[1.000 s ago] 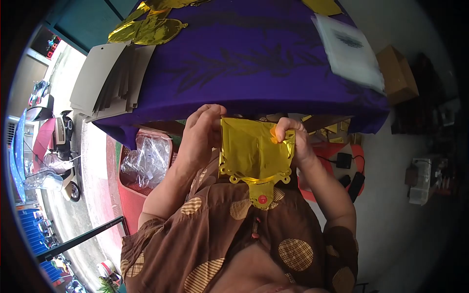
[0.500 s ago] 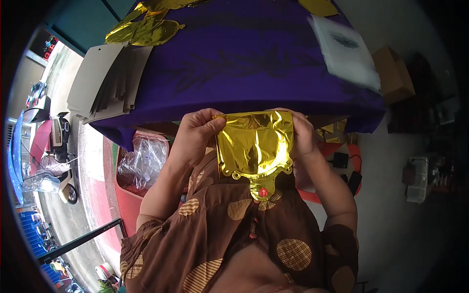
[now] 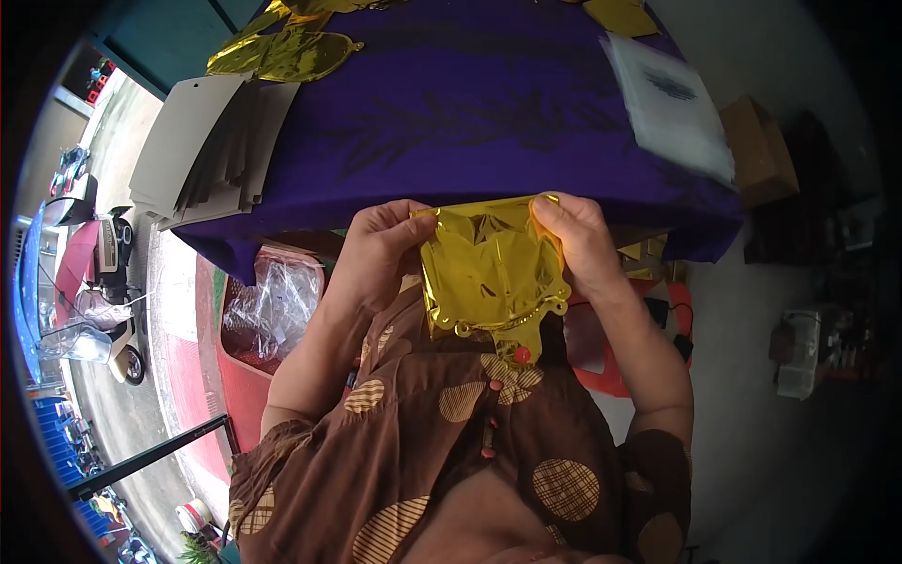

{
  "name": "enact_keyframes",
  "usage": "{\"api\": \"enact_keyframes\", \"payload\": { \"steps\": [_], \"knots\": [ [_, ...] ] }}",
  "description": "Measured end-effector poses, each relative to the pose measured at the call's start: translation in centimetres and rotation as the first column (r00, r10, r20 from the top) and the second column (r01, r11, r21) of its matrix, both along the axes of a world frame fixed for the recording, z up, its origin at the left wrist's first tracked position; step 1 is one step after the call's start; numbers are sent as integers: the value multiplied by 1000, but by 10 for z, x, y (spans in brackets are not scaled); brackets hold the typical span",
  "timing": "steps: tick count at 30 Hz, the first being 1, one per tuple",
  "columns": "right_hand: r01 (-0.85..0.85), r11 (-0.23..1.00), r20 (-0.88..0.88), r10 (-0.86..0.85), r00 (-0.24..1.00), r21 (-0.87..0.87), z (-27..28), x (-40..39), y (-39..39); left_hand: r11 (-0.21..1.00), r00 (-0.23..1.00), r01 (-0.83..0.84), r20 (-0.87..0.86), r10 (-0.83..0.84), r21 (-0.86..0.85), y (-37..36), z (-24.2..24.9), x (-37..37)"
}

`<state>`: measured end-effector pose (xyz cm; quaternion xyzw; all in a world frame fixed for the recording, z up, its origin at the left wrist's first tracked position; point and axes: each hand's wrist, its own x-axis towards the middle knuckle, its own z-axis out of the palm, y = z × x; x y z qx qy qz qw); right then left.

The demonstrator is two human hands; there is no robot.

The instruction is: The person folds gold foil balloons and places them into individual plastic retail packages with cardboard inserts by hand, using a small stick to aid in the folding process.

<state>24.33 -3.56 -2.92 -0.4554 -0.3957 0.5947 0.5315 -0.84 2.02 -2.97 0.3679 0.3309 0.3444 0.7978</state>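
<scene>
A flat, folded gold foil balloon (image 3: 490, 268) hangs in front of my chest, with small ring tabs along its lower edge and a wider tab with a red mark at the bottom. My left hand (image 3: 381, 252) pinches its upper left corner between thumb and fingers. At the upper right corner, my right hand (image 3: 584, 242) is closed on the foil, thumb on top and the other fingers behind it. More gold foil balloons (image 3: 287, 56) lie at the table's far left. Another piece of gold foil (image 3: 620, 16) is at the far right.
The table has a purple cloth (image 3: 470, 141). Grey cards (image 3: 193, 141) are stacked at its left, clear plastic bags (image 3: 669, 103) at its right. A red basket (image 3: 246, 362) with clear plastic stands below left; a cardboard box (image 3: 756, 155) sits to the right. Parked scooters (image 3: 113, 244) are outside.
The balloon has risen slightly and tilted, its bottom tab swinging to the right. My right thumb has come over onto the front of the foil; my left hand keeps its pinch.
</scene>
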Motion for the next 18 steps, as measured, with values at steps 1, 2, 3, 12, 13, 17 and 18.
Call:
{"api": "enact_keyframes", "payload": {
  "steps": [1, 2, 3, 12, 13, 17, 18],
  "knots": [
    [-1, 1000, -1, 1, 1000, 11, 3, 1, 3, 1000, 998, -25, 53, 25, -10, 0, 2, 2],
    [-3, 1000, -2, 3, 1000, 22, 5, 2, 6, 999, 993, -49, 106, 51, -21, 0, 5, 7],
    [-12, 999, -34, 13, 999, 37, 7, 4, 11, 997, 984, -74, 159, 78, -32, -1, 10, 10],
    [21, 989, 26, -25, 999, 148, 29, 8, 45, 956, 940, 178, 328, -95, -234, 2, 34, 10],
    [16, 986, 39, -23, 999, 166, 28, 9, 47, 963, 946, 159, 313, -85, -219, 3, 34, 9],
    [24, 972, 118, -53, 992, 234, 37, 3, 49, 966, 957, 183, 258, -132, -184, 8, 37, 9],
    [20, 967, 142, -58, 988, 255, 37, 4, 51, 969, 961, 177, 244, -133, -171, 9, 37, 10]
  ]
}}
